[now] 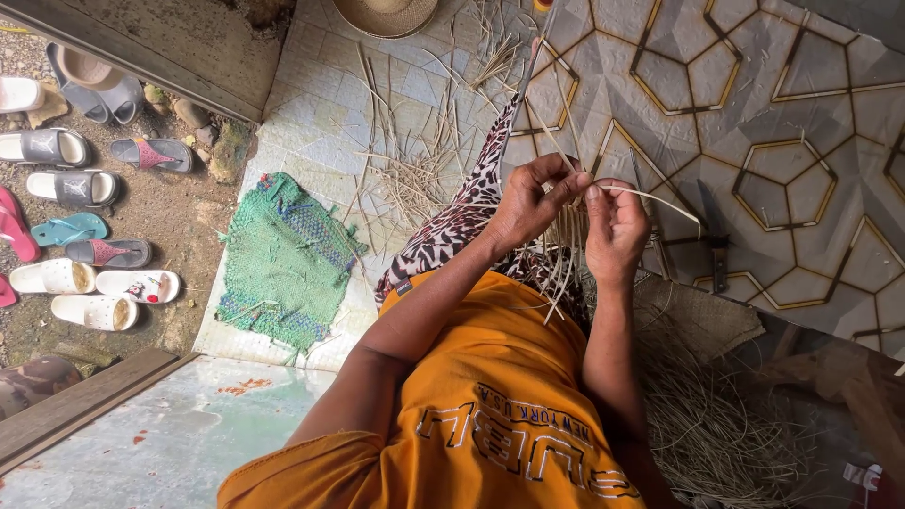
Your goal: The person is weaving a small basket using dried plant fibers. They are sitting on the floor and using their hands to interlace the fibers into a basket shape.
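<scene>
My left hand [530, 203] pinches a pale, thin reed strip [660, 198] with its fingers closed on it. My right hand [615, 231] grips the same strip close beside it, and the strip's free end curves away to the right. Under both hands a bundle of similar strips [564, 259] hangs down over my lap, which is covered by a patterned cloth [462, 221]. My orange shirt [490, 396] fills the bottom of the view.
A knife [716, 240] lies on the patterned floor to the right. Loose reed strips [415, 160] are scattered ahead, and a heap [716, 424] lies at lower right. A green woven mat [283, 259] is on the left, with several sandals [75, 236] beyond it and a straw hat [386, 14] at the top.
</scene>
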